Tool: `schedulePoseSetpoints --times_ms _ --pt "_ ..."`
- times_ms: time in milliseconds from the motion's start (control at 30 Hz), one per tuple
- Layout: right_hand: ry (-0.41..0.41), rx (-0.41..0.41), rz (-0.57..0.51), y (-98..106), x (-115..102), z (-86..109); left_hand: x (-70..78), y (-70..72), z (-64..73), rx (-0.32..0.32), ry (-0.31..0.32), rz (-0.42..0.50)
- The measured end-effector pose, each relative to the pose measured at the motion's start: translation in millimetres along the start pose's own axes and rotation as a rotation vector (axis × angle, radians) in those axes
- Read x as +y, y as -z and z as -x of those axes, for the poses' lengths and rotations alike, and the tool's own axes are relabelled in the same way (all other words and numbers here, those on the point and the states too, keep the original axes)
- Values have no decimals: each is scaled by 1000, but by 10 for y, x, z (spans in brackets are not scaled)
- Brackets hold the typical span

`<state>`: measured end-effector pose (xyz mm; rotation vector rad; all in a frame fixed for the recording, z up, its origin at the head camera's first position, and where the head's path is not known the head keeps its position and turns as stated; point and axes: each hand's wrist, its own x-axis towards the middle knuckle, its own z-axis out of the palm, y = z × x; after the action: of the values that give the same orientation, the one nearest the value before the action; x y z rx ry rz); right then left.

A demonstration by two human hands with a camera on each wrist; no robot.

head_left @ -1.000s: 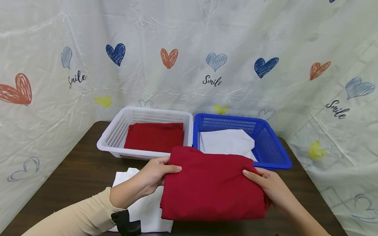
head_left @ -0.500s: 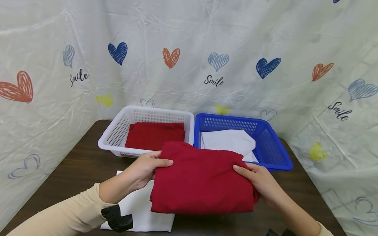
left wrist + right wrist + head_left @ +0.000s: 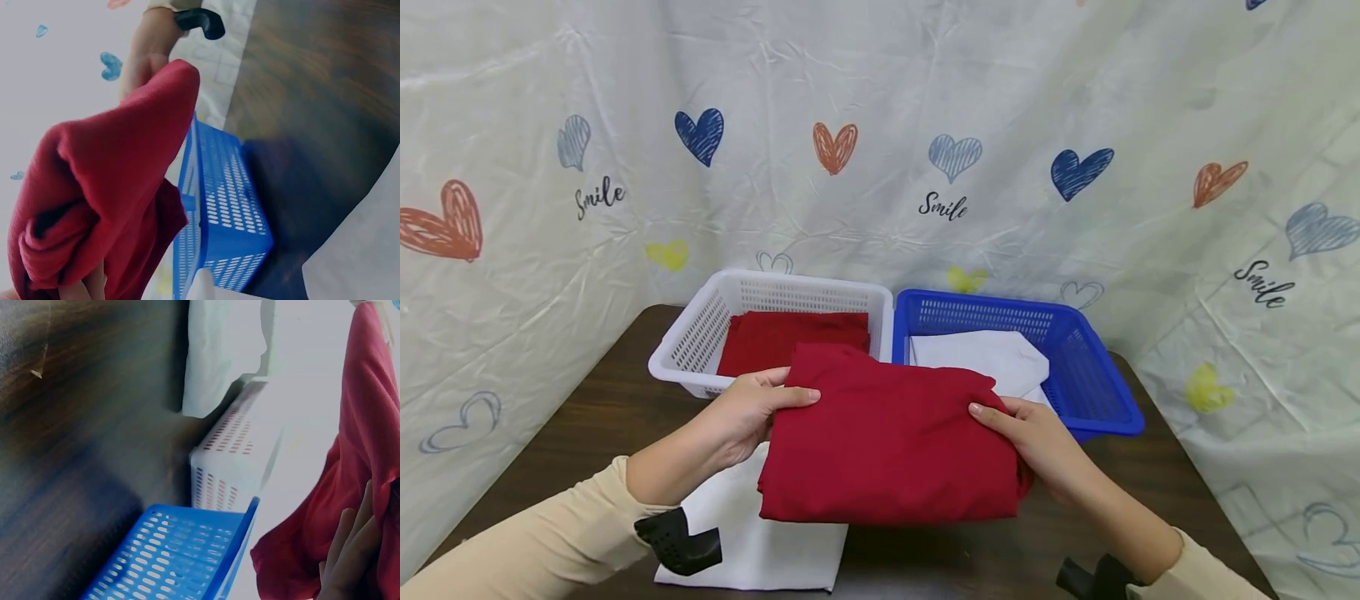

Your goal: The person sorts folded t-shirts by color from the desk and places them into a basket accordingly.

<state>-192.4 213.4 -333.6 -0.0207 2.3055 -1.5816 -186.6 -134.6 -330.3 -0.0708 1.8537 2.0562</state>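
Note:
A folded red cloth (image 3: 887, 442) is held up above the table between both hands. My left hand (image 3: 741, 417) pinches its upper left side, thumb on the near face and fingers behind. At the upper right side my right hand (image 3: 1033, 437) grips it the same way. In the left wrist view the red cloth (image 3: 119, 162) shows its rolled layers at the fold. From the right wrist view, fingers (image 3: 350, 553) lie against the back of the cloth. Under the left forearm a white folded cloth (image 3: 767, 550) lies on the table, partly hidden.
Behind stands a white basket (image 3: 681, 367) with a folded red cloth (image 3: 797, 333) inside. Beside it on the right, a blue basket (image 3: 1097, 400) contains folded white cloth (image 3: 977, 354). The dark wooden table (image 3: 602, 417) meets a heart-patterned white curtain (image 3: 880, 67) at the back.
Both hands have carried the red cloth leftward and a little up, toward the white basket. The grip on it is unchanged, and more of the right forearm has come into view.

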Motion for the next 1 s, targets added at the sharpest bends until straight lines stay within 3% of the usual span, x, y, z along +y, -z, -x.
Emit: schedulePoseSetpoints --times_ms 633,1000 --pt "48 5 21 -46 -255 -117 231 198 -1 -43 8 16" --pt "57 -21 4 -37 -393 -172 339 283 -21 -30 32 27"
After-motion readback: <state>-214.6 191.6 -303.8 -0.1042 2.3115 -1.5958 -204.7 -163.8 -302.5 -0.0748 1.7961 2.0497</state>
